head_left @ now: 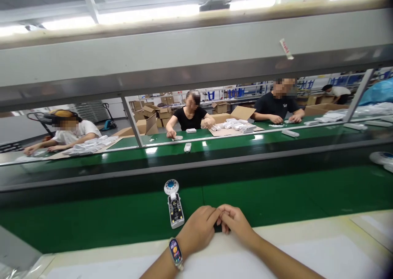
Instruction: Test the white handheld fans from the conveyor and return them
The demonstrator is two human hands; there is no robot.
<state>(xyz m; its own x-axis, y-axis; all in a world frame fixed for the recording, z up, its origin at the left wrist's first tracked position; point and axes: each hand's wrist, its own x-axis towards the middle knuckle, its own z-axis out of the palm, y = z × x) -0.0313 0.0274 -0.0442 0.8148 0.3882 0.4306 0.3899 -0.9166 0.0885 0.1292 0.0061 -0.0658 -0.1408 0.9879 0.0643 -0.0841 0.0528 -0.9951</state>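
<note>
My left hand (201, 226), with a smartwatch (175, 251) on its wrist, rests at the green work surface's near edge. Touching it is my right hand (235, 221), its fingers bent inward. Both hands are closed around a small dark spot between them; what they hold, if anything, is too hidden to make out. Just left of my left hand lies a white device (175, 207) with a round head, a blue centre and an open body showing a dark circuit board and small yellow parts.
Beyond a grey rail (153, 170), a green conveyor (221, 150) carries white parts, including one (187, 147) upright in the middle. Three people work across it beside piles of white parts (235, 125). More white devices (382, 158) lie at the right edge. A metal beam spans overhead.
</note>
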